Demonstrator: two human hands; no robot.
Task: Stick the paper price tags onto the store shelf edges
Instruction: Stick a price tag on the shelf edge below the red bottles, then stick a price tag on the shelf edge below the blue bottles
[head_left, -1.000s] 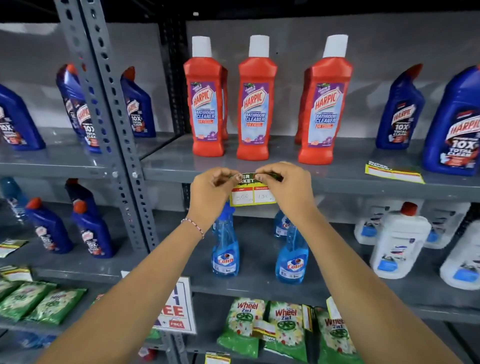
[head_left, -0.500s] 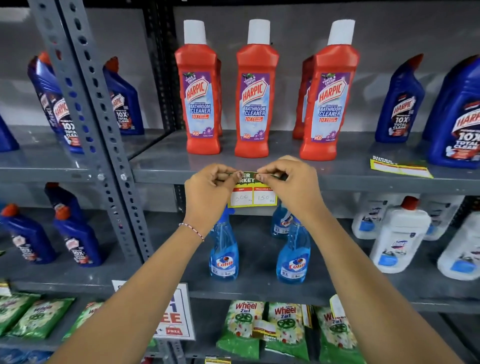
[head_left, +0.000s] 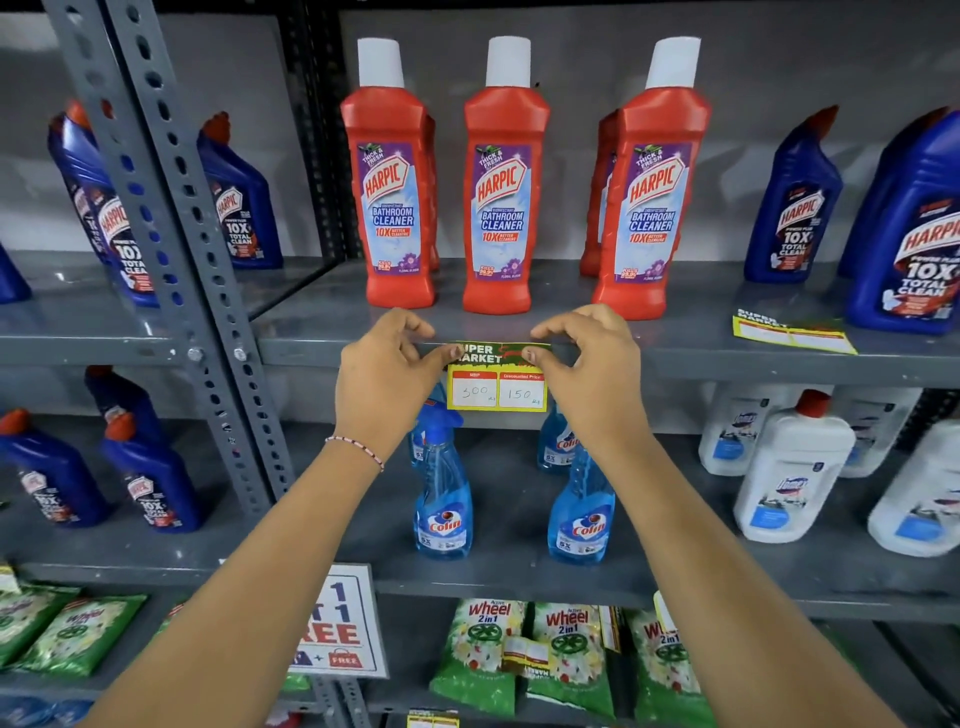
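Forearms come up from the bottom of the view and meet at the shelf edge (head_left: 727, 364) just below centre. Your left hand (head_left: 387, 379) has its grip pinching the left top corner of the price tag (head_left: 498, 387), thumb under and fingers curled over the lip; your right hand (head_left: 592, 364) pinches the right top corner the same way. You hold it by both upper corners so the dark header strip lies flat along the metal edge while the yellow lower part, with its two white price boxes, hangs free below the lip where a shopper can read it. Judged from this, the tag is placed level and what remains is pressing the strip down.

Below the tag, at 6 o'clock from it, two blue spray bottles (head_left: 441, 509) stand on the next shelf down, partly hidden by the hanging paper. Straight beyond your hands, at 12 o'clock, three red cleaner bottles (head_left: 501, 208) stand upright in a row, so the tag sits centred under the goods it prices. At 3 o'clock a second yellow tag (head_left: 789, 335) lies flat on the same shelf top, not yet stuck, beside the dark blue bottles (head_left: 795, 208).

Grey perforated uprights (head_left: 171, 249) carry the steel shelves at 9 o'clock, against a plain grey back wall.
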